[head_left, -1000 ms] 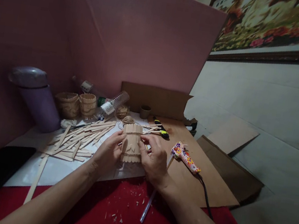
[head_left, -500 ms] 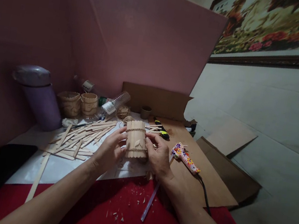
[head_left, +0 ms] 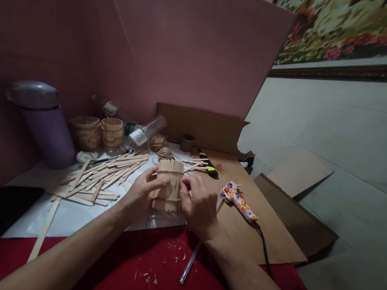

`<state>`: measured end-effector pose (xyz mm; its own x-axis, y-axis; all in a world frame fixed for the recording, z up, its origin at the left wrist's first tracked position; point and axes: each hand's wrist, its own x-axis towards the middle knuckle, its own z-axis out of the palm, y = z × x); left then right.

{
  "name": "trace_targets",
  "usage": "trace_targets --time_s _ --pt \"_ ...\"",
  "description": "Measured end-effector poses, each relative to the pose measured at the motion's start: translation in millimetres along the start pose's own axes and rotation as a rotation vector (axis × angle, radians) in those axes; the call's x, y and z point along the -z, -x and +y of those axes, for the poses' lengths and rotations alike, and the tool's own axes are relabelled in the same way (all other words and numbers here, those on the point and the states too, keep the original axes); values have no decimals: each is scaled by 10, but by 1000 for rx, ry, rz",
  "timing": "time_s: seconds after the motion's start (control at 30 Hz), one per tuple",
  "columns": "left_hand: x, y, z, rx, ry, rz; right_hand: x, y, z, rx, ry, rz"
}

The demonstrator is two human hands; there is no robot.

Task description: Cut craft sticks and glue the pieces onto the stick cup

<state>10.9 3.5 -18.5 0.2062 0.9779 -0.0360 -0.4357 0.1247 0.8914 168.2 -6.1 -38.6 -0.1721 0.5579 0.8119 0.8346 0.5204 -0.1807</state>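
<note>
A small cup made of wooden craft sticks (head_left: 168,185), bound with two bands of twine, stands upright in front of me. My left hand (head_left: 142,190) grips its left side, thumb across the front. Against the right side of the cup, my right hand (head_left: 199,202) is closed in a pinch with curled fingers. What those fingertips hold, if anything, is hidden, though a small pale bit shows by them. Loose craft sticks (head_left: 99,181) lie in a pile left of my left hand. A flowered glue gun (head_left: 239,201) rests to the right of my right hand.
Behind the cup are twine balls (head_left: 157,143), a small pot (head_left: 187,142) and a yellow-black cutter (head_left: 208,163). Two finished-looking cups (head_left: 111,132), a plastic bottle (head_left: 148,130) and a purple tumbler (head_left: 44,126) stand or lie back left. A glue stick (head_left: 190,263) lies in front.
My right hand has curled from a loose grip into a pinch at the cup's right side. The cup has turned, so its leaf-shaped piece no longer shows plainly. The view has shifted slightly.
</note>
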Motion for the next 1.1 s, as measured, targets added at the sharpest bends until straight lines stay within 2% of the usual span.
trace_targets --time_s 0.13,0.33,0.4,0.57,0.67,0.8,0.87,0.93,1.0,1.1 --pt "-21 14 20 67 14 11 -11 -11 -7 -47 -5 15" --pt "-49 27 78 91 39 79 10 -66 79 -288 -159 168" --pt "-52 35 84 91 41 83 36 -74 74 -254 -199 147" --pt "-41 44 62 85 41 33 83 -54 -2 -14 -215 19" --pt "-10 17 29 53 15 8 98 -45 -20 20 -164 -36" --pt "32 -23 -12 -61 -39 1 110 -42 -16 66 -81 -77" --pt "30 -20 -8 -56 -44 -6 106 -42 -15 65 -58 -72" --pt "12 -1 16 16 -32 -7 94 -46 -9 30 -74 -38" --pt "-11 22 48 79 -11 14 78 -55 9 -43 -126 31" --pt "-29 40 85 86 20 58 58 -71 52 -198 -228 152"
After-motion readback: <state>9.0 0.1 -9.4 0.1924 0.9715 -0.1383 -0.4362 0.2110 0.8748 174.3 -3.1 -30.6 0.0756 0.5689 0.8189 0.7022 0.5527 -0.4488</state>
